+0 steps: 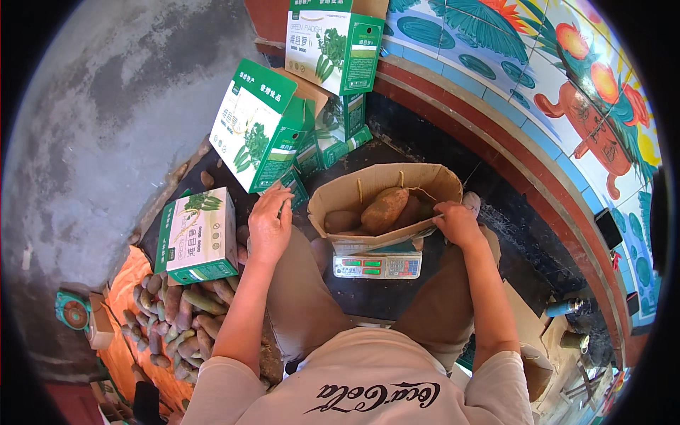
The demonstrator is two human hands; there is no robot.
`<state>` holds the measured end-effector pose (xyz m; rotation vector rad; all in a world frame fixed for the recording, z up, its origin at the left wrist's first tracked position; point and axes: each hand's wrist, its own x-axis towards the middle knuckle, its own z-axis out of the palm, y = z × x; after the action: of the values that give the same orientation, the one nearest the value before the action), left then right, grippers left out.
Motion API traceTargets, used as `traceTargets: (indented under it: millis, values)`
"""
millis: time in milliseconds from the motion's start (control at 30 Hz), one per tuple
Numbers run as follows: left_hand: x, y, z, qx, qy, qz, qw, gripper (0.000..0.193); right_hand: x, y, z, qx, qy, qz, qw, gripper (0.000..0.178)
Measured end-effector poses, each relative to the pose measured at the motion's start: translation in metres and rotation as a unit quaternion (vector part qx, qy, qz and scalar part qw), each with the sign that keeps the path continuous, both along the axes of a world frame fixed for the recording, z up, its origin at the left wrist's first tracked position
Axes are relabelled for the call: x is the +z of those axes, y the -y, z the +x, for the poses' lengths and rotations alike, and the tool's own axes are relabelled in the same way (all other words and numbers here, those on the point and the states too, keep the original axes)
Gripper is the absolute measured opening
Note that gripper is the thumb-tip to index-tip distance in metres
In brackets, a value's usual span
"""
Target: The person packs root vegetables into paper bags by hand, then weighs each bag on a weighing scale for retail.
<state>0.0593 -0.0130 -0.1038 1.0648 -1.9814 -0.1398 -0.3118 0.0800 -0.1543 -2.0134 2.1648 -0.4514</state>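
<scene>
An open cardboard box stands before me on a digital scale with lit green displays. Inside it lie several brown root vegetables that look like sweet potatoes; the flaps and walls hide part of them. My right hand grips the box's right front edge, fingers closed on the cardboard. Left of the box, my left hand is raised with its fingers loosely bent and a little apart, holding nothing I can see. Its fingertips are beside a tall green-and-white carton; whether they touch it I cannot tell.
Another green-and-white carton sits at the left, next to a pile of root vegetables on an orange sheet. More cartons stand at the far side. A curved brick-red ledge and painted tile wall bound the right.
</scene>
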Motion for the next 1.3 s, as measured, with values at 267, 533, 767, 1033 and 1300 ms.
traceTargets:
  millis: [267,533,767,1033,1300]
  values:
    - [-0.001,0.001,-0.003,0.008,-0.008,0.001,1.000,0.011,-0.005,-0.001,0.001,0.022,-0.052,0.004,0.998,0.026]
    - [-0.003,0.001,-0.002,0.000,-0.008,0.000,1.000,0.012,-0.001,-0.004,0.007,0.012,-0.061,0.016,0.998,0.025]
    - [-0.001,-0.002,-0.005,0.009,-0.015,-0.003,1.000,0.013,-0.005,-0.005,0.008,0.020,-0.062,0.009,0.998,0.023]
    - [-0.001,-0.003,-0.005,0.026,0.019,-0.025,0.999,0.016,-0.009,-0.005,0.006,0.021,-0.042,-0.030,0.998,0.022]
    - [0.000,-0.005,-0.009,0.027,0.030,-0.032,0.999,0.015,-0.007,-0.004,0.006,-0.006,-0.012,-0.037,0.999,0.020]
